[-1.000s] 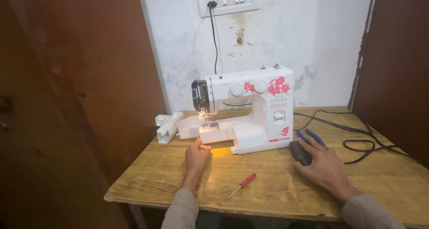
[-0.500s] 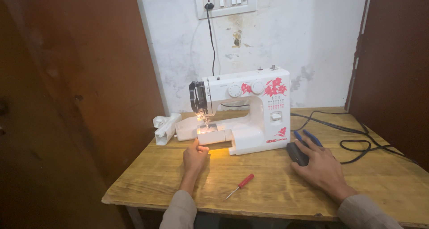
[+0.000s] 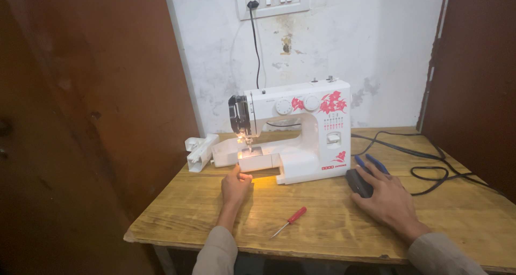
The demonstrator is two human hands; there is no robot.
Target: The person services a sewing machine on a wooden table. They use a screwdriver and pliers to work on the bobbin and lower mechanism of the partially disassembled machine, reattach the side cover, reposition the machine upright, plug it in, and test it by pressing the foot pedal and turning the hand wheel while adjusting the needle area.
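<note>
We have a wooden surface [image 3: 430, 221] carrying a white sewing machine [image 3: 301, 132] with red flower print, standing just ahead of both hands. Our left hand [image 3: 235, 185] sits at the front edge of the machine's free arm, right under the lit needle area [image 3: 249, 146]; fingers look curled up against the white bed, touching it, but we cannot tell if they actually pinch anything, since the thumb side is hidden. Our right hand [image 3: 388, 197] lies flat, fingers spread, over the dark foot controller [image 3: 359, 182], which rests on the surface just right of the machine base. Blue-handled pliers [image 3: 371, 163] lie just beyond the right fingertips. A black cable [image 3: 430, 165] loops away to the right of that hand. A white detached accessory box [image 3: 200, 152] sits up and left of the left hand, beside the machine's arm. A red-handled screwdriver [image 3: 289, 222] lies between the two forearms, near the front edge, untouched.

Judgement: the step looks like running the machine by pressing the controller while the left hand feels or steadies at the bed. To do it well we'd press the controller gently with the palm, keep the left fingers low and clear of the needle path, watch the lit spot, and keep the sleeve off the screwdriver.
</note>
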